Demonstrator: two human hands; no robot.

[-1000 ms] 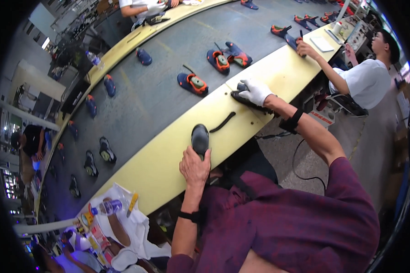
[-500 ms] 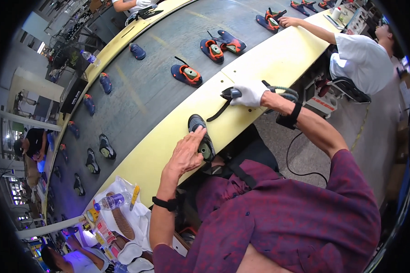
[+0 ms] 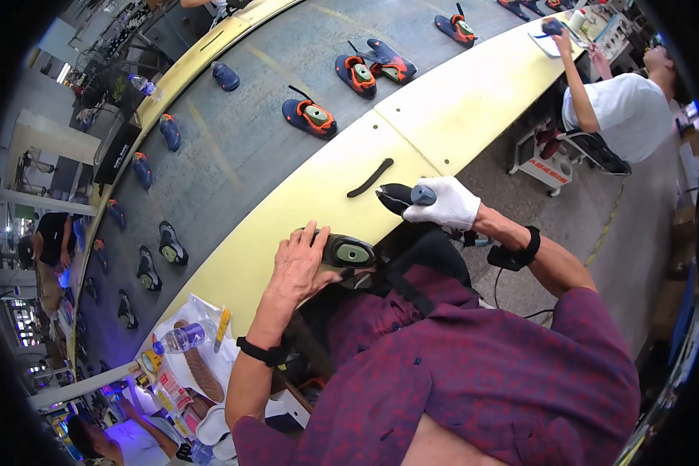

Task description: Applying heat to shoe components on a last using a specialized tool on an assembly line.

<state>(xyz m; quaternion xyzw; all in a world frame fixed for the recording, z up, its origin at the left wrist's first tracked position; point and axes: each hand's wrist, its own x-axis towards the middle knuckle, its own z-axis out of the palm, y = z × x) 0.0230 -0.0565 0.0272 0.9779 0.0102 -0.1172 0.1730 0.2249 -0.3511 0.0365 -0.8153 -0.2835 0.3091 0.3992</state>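
At the near edge of the yellow table [image 3: 279, 203], my bare left hand [image 3: 297, 262] grips a dark shoe [image 3: 352, 253] by one end. Its opening faces up and shows a green insert. My right hand [image 3: 447, 203], in a white glove, is closed on a black pointed piece [image 3: 394, 199] whose kind I cannot make out. A grey-blue rounded end [image 3: 422, 194] shows at the glove's fingers; whether it is a finger cover or part of the piece is unclear. A loose black strap [image 3: 370, 178] lies on the table just beyond that hand.
Beyond the table, a grey conveyor belt [image 3: 233, 128] carries several orange-and-navy shoes [image 3: 311, 118] and black-grey shoes [image 3: 172, 244]. At lower left are a plastic bottle [image 3: 183, 339], a yellow cutter [image 3: 222, 329] and soles. A seated person [image 3: 625, 116] works at far right, beside a white machine [image 3: 547, 159].
My left hand has turned the shoe sideways and nearer the table edge. My right hand has moved nearer me, away from the strap. The person at far right has lifted a dark shoe.
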